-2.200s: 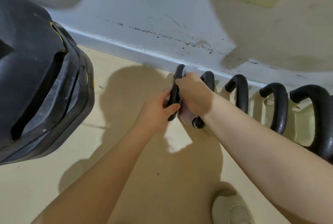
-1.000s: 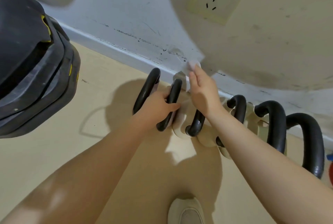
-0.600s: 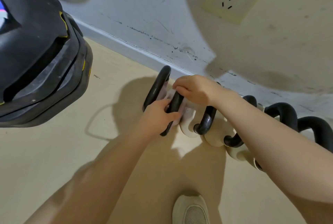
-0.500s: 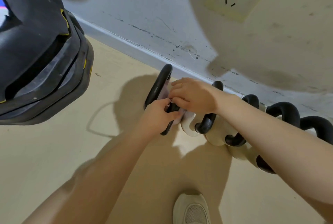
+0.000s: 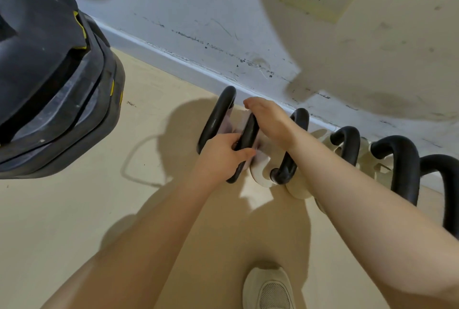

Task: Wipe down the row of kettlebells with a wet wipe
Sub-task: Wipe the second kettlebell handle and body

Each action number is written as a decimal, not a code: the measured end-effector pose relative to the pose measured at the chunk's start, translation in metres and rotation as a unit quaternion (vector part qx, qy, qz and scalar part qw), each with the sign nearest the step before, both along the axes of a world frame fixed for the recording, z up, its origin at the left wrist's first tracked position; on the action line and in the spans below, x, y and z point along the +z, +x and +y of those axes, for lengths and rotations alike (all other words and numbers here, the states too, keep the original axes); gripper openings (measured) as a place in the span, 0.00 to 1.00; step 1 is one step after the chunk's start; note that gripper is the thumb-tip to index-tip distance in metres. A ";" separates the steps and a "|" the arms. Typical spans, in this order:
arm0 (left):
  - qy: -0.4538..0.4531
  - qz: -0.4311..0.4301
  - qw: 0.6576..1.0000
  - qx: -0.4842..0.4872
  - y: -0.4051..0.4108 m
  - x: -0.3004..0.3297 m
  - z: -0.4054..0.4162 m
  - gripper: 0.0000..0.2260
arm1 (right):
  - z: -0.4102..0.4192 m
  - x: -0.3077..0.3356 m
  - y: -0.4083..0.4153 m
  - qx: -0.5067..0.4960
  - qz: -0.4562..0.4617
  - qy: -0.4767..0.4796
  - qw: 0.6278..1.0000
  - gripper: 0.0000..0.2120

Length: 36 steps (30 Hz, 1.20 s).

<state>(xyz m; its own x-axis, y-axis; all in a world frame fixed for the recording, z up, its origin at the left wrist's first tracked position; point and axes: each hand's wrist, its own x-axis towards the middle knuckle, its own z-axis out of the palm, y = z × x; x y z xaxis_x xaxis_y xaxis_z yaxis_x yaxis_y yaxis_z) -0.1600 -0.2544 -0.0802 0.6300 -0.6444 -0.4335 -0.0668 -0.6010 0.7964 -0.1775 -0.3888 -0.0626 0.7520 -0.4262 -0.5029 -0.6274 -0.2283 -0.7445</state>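
- The left hand (image 5: 221, 153) was curled round the black handle (image 5: 246, 146) of the second kettlebell from the left end of the row, fingers on the far side and thumb wrapped over the near side.
- The right hand (image 5: 269, 120) lay over the top of that same handle, reaching down behind it; its fingers were bent out of sight, so I could not tell how tightly they closed.
- A pale wet wipe (image 5: 259, 158) showed only as crumpled scraps beside the handle and under the left thumb; who gripped it was unclear.
- The row of kettlebells (image 5: 347, 149) stood on the floor (image 5: 74, 209) against the skirting of the scuffed wall (image 5: 198, 10), cream bodies mostly hidden by the forearms, the rightmost handle cut off by the edge.
- A dark piece of gym equipment (image 5: 49, 72) filled the left, only partly visible.
- A pale shoe (image 5: 269, 289) showed at the bottom.
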 end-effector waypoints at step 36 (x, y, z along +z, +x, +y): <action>0.027 0.069 0.991 -0.112 0.020 0.006 -0.005 0.09 | 0.052 -0.024 -0.029 -0.426 -0.176 0.133 0.878 0.12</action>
